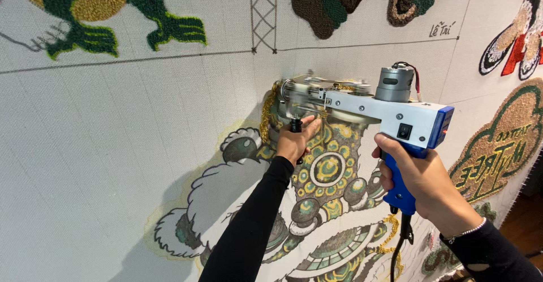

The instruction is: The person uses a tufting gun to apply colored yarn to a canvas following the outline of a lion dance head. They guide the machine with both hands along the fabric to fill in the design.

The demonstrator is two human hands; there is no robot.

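A person holds a tufting gun (362, 109) against a stretched white cloth (113, 146). The right hand (421, 180) is wrapped tight around the gun's blue grip (399, 189), with the grey metal body and its round motor (394, 83) sitting just above the knuckles. The left hand (295, 141), further forward and nearer the cloth, is closed around a short black front handle (296, 126) beneath the gun's nose. The nose rests against the cloth just above this hand, over a partly tufted lion-dance design (317, 203) in green, gold and white. A black cord (399, 248) hangs below the right hand. Both arms wear black sleeves.
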